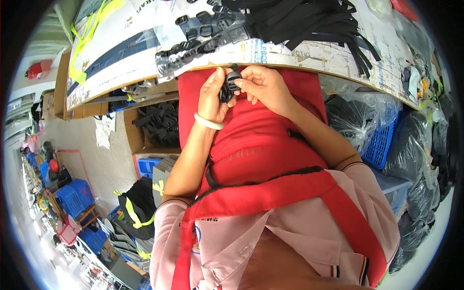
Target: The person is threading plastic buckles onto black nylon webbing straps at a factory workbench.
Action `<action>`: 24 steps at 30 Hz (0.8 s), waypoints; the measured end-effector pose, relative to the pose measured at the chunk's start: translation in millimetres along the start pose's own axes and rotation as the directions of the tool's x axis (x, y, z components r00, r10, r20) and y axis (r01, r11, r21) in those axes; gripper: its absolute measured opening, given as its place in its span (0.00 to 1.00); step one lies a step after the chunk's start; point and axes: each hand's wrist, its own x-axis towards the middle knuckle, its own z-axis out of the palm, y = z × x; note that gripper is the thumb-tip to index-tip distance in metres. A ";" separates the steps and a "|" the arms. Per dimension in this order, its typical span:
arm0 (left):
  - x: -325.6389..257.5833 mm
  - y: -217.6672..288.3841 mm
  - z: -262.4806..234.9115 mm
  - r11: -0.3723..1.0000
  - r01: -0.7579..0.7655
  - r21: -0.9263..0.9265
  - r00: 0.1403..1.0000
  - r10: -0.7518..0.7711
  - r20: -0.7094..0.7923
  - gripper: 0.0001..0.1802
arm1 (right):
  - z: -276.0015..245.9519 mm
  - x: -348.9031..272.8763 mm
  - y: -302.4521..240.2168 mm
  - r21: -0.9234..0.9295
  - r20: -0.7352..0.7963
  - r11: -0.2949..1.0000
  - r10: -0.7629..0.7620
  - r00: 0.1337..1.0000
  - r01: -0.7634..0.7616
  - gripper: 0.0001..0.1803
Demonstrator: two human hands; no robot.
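Note:
At the table's near edge, above my red apron, both hands meet on a black plastic buckle. My left hand is closed around its left side, together with a short piece of black strap. The thumb and fingertips of my right hand pinch the buckle from the right. Just beyond my hands, several loose black buckles lie in a cluster on the table. Farther right is a heap of cut black webbing straps.
White printed cardboard covers the table; neon yellow strips lie at its left. Beneath it stands a cardboard box of black parts. Clear plastic bags and a blue crate are at my right; black bundles sit at my left.

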 end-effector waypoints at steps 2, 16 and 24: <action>-5.0 -4.7 -13.0 0.986 0.118 -0.118 0.991 -0.110 0.073 0.13 | 3.4 -6.4 -1.0 0.003 0.065 0.999 0.041 0.997 -0.041 0.06; -33.3 -16.5 -28.9 0.946 0.268 -0.182 0.941 -0.217 0.260 0.13 | 14.8 -14.5 22.3 0.097 -0.009 0.989 -0.112 0.994 0.112 0.06; -30.0 -17.0 -32.9 0.939 0.309 -0.152 0.949 -0.294 0.112 0.23 | 29.1 -21.4 29.6 0.064 0.035 0.983 -0.176 0.984 0.173 0.04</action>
